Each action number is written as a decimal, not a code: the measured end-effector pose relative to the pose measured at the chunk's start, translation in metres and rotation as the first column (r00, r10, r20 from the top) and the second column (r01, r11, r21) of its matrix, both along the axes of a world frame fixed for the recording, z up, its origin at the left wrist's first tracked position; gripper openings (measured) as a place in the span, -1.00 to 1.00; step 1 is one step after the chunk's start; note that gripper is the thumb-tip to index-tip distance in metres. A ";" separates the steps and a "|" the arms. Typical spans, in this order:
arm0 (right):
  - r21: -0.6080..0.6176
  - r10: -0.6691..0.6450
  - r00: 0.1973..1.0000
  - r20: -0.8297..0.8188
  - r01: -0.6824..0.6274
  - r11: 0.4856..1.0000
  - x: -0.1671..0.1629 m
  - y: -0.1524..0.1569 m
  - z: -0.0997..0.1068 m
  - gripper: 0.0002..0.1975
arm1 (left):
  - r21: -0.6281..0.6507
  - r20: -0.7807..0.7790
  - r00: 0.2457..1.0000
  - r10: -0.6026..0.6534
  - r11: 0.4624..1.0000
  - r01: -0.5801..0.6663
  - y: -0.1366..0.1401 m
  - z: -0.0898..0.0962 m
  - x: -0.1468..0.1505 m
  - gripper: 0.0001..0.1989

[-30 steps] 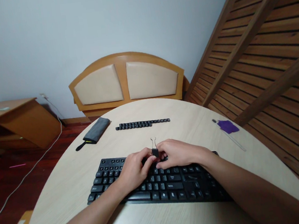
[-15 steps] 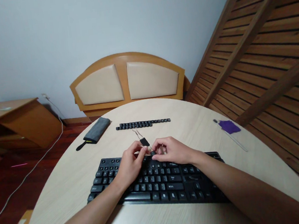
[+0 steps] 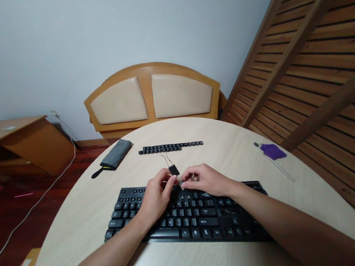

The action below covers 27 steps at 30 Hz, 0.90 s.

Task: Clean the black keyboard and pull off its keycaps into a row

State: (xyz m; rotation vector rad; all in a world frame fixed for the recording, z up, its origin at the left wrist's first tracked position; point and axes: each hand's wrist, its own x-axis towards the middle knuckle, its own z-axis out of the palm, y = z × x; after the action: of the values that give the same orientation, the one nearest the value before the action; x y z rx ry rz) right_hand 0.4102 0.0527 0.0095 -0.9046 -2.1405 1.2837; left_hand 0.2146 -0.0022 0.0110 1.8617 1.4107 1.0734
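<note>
A wire keycap puller [image 3: 173,169] with a black middle grip is held at a slant above the top edge of a black keyboard [image 3: 163,233]. One pair of its wire prongs points away from me. My left hand [image 3: 157,195] is closed, thumb and fingers pinching the puller near its lower end. At that end a small keycap [image 3: 181,184] sits between the hands, partly hidden, and my right hand [image 3: 207,180] pinches it. Several key positions on the keyboard's upper left have no caps.
Loose black keycaps [image 3: 166,147] stand in two rows beyond the keyboard on the round table [image 3: 231,152]. A grey pouch [image 3: 116,154] lies at the left. To the right are a purple cloth [image 3: 273,151] and a thin white brush [image 3: 279,166].
The puller has tipped slightly and shifted a little right, and the keycap at its lower end has turned. Both hands stay over the keyboard's top edge.
</note>
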 end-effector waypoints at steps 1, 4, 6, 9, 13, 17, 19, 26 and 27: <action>-0.006 0.004 1.000 -0.002 -0.004 1.000 0.000 0.000 0.001 -0.71 | 0.003 -0.002 1.000 0.000 1.000 0.000 0.000 0.000 0.000 -0.77; -0.009 0.010 1.000 -0.017 -0.010 1.000 0.000 0.000 0.002 -0.73 | 0.009 -0.012 1.000 0.000 1.000 0.000 -0.001 0.000 0.000 -0.78; 0.000 0.008 1.000 -0.015 -0.008 1.000 -0.001 0.000 0.002 -0.73 | 0.011 -0.017 1.000 0.003 1.000 -0.002 -0.001 0.000 0.000 -0.78; 0.027 0.001 1.000 0.006 -0.002 1.000 -0.001 -0.001 0.002 -0.73 | 0.004 -0.003 1.000 0.013 1.000 -0.013 0.000 -0.002 0.000 -0.79; 0.089 -0.019 0.999 -0.040 0.022 0.996 -0.002 -0.004 0.003 -0.71 | -0.046 0.078 0.996 0.039 0.998 -0.035 0.003 -0.005 0.000 -0.77; 0.181 0.008 0.999 -0.041 -0.001 0.983 -0.001 -0.006 0.005 -0.74 | -0.073 0.150 0.987 0.048 0.997 -0.038 0.005 -0.006 -0.001 -0.75; 0.210 0.043 0.999 -0.007 -0.040 0.977 0.000 -0.005 0.006 -0.78 | -0.077 0.167 0.985 0.050 0.996 -0.038 0.006 -0.007 -0.001 -0.75; 0.302 0.087 0.993 -0.083 -0.058 0.952 -0.001 -0.002 0.009 -0.82 | -0.076 0.137 0.988 0.071 0.995 -0.061 0.005 -0.008 0.000 -0.76; 0.299 0.068 0.993 -0.102 -0.034 0.954 -0.001 -0.001 0.009 -0.82 | -0.080 0.134 0.989 0.065 0.995 -0.055 0.005 -0.008 0.000 -0.77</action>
State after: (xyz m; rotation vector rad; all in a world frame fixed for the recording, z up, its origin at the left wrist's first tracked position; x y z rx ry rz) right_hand 0.4097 0.0514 0.0190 -0.6413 -2.2034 0.9734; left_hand 0.2144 0.0023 0.0030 1.6694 1.4161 1.1382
